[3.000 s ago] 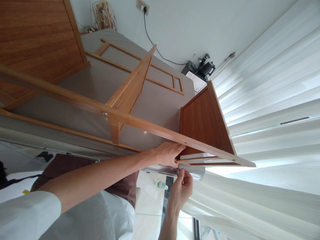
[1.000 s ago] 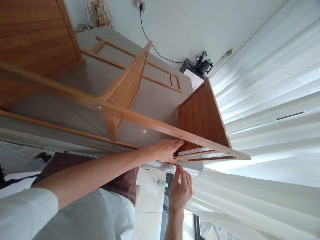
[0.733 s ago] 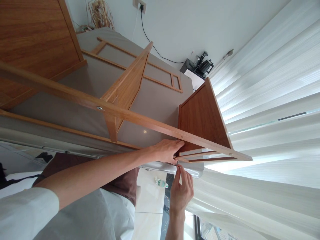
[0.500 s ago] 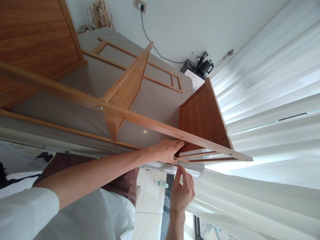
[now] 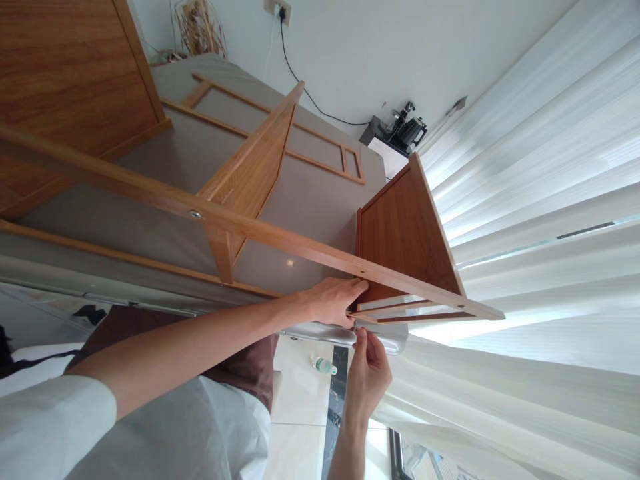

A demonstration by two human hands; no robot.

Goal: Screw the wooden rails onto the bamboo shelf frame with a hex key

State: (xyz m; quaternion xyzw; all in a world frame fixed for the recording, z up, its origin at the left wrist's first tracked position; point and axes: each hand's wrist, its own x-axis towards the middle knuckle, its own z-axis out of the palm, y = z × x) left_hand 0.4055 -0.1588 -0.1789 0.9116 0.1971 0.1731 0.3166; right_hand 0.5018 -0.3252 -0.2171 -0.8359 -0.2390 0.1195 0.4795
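A wooden frame [image 5: 280,237] stands on edge over the table, its long rail running from the far left to the lower right. My left hand [image 5: 333,301] is closed around the frame's lower rail near the right-hand panel [image 5: 403,230]. Just below it, my right hand [image 5: 369,377] pinches a thin metal hex key [image 5: 371,331] between thumb and fingers. The key's bent end is at the underside of the rail, beside my left fingertips. Whether it sits in a screw is too small to tell. A middle wooden panel [image 5: 255,177] joins the frame further left.
A large wooden panel [image 5: 75,73] rises at the left. Flat on the grey-covered table [image 5: 320,213] lies a ladder-like wooden frame [image 5: 227,125]. Behind it, a black kettle [image 5: 411,132] stands on a small cabinet. A plastic bottle [image 5: 324,365] lies on the floor; white curtains [image 5: 540,267] hang at the right.
My right hand has turned slightly at the rail, and the hex key's long arm now shows pointing right. My left hand stays in place on the frame.
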